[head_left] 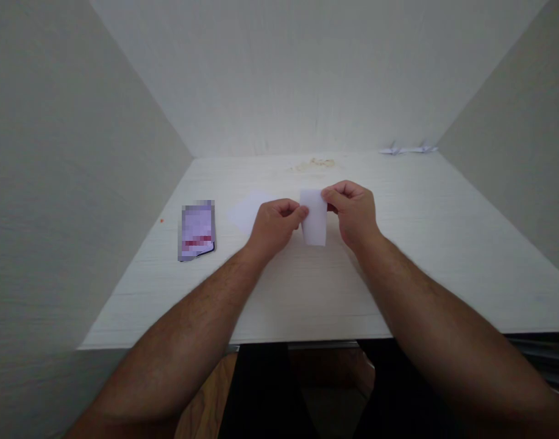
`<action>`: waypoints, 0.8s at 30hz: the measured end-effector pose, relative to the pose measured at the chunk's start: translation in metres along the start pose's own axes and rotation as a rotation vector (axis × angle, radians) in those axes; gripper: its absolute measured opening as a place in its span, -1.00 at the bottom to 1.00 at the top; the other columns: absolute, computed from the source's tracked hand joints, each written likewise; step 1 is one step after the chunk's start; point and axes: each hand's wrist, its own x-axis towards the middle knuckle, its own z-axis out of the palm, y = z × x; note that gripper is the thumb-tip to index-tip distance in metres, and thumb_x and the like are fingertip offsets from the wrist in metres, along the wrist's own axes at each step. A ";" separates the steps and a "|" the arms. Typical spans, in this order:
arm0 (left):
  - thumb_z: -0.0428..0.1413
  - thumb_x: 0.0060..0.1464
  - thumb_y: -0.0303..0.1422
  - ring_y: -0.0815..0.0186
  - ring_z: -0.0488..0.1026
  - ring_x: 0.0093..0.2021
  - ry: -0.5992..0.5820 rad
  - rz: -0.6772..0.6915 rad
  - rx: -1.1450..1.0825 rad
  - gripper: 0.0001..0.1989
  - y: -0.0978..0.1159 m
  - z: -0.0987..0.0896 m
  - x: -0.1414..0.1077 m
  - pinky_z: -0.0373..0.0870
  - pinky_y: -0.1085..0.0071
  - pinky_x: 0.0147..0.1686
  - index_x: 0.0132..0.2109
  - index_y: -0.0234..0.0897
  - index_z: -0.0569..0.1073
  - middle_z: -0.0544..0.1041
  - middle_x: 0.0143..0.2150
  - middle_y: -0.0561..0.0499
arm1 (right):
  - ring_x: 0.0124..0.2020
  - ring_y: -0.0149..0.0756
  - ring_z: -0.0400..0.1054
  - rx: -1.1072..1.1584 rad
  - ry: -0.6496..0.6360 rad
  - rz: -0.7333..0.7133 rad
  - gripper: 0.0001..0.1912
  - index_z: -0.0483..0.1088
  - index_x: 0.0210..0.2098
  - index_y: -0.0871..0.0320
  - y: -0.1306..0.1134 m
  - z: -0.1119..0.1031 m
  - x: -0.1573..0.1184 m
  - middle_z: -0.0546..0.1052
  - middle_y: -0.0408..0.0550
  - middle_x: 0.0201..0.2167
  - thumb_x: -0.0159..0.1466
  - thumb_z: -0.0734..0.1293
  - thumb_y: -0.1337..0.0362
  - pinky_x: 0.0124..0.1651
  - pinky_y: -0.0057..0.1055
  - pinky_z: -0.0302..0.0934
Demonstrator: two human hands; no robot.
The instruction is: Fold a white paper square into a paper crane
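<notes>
A small white paper piece (314,222), narrow and upright, is held above the middle of the white table. My left hand (279,227) pinches its left edge between thumb and fingers. At its upper right corner, my right hand (351,210) grips the paper with thumb and bent fingers. Behind my left hand, more white paper (243,212) lies flat on the table, partly hidden by that hand.
On the left of the table (306,305) lies a phone (197,230) with a blurred screen. Folded white paper pieces (408,150) rest along the back right edge. A pale brown mark (322,163) is near the back wall. Panels rise at both sides.
</notes>
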 end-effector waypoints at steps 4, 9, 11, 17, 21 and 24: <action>0.23 0.05 -0.23 0.47 0.22 -0.59 0.016 -0.009 0.052 -0.75 0.000 0.000 0.000 0.09 0.48 -0.56 -0.47 -0.30 0.46 0.40 -0.59 0.11 | -0.53 -0.45 0.29 -0.032 0.003 -0.004 -0.86 0.43 -0.55 0.12 -0.002 0.001 -0.001 0.44 -0.24 -0.60 0.04 0.46 0.25 -0.39 -0.39 0.27; 0.25 0.01 -0.21 0.48 0.20 -0.60 0.013 -0.025 0.057 -0.75 0.002 0.000 0.000 0.06 0.48 -0.58 -0.46 -0.28 0.45 0.39 -0.59 0.11 | -0.54 -0.47 0.28 0.001 0.011 -0.013 -0.84 0.40 -0.58 0.13 -0.003 0.002 -0.002 0.43 -0.24 -0.62 0.04 0.45 0.29 -0.41 -0.42 0.25; 0.25 0.00 -0.20 0.47 0.20 -0.60 0.014 -0.027 0.056 -0.75 0.001 0.001 0.000 0.06 0.48 -0.58 -0.46 -0.28 0.44 0.38 -0.59 0.11 | -0.54 -0.47 0.27 0.002 0.017 -0.004 -0.84 0.39 -0.58 0.13 -0.003 0.002 -0.001 0.42 -0.25 -0.62 0.05 0.44 0.30 -0.41 -0.43 0.26; 0.21 0.05 -0.18 0.45 0.20 -0.58 -0.039 -0.011 0.091 -0.72 0.003 0.001 -0.003 0.10 0.45 -0.54 -0.47 -0.28 0.48 0.38 -0.59 0.11 | -0.54 -0.49 0.28 -0.005 0.049 0.010 -0.85 0.39 -0.56 0.13 -0.003 0.001 0.003 0.40 -0.26 -0.60 0.08 0.43 0.32 -0.40 -0.44 0.26; 0.13 0.13 -0.13 0.44 0.19 -0.57 -0.075 0.023 0.139 -0.61 0.002 0.003 -0.004 0.08 0.44 -0.54 -0.55 -0.27 0.41 0.34 -0.60 0.10 | -0.56 -0.49 0.25 0.017 0.036 -0.013 -0.84 0.39 -0.57 0.14 -0.003 0.001 0.003 0.38 -0.27 -0.63 0.08 0.44 0.32 -0.43 -0.45 0.24; 0.11 0.15 -0.10 0.44 0.18 -0.56 -0.074 0.040 0.113 -0.58 -0.003 0.004 -0.001 0.07 0.44 -0.54 -0.56 -0.26 0.36 0.30 -0.59 0.10 | -0.55 -0.48 0.27 0.021 0.018 -0.025 -0.85 0.42 -0.56 0.14 -0.001 0.002 0.003 0.40 -0.26 -0.62 0.08 0.44 0.31 -0.42 -0.44 0.25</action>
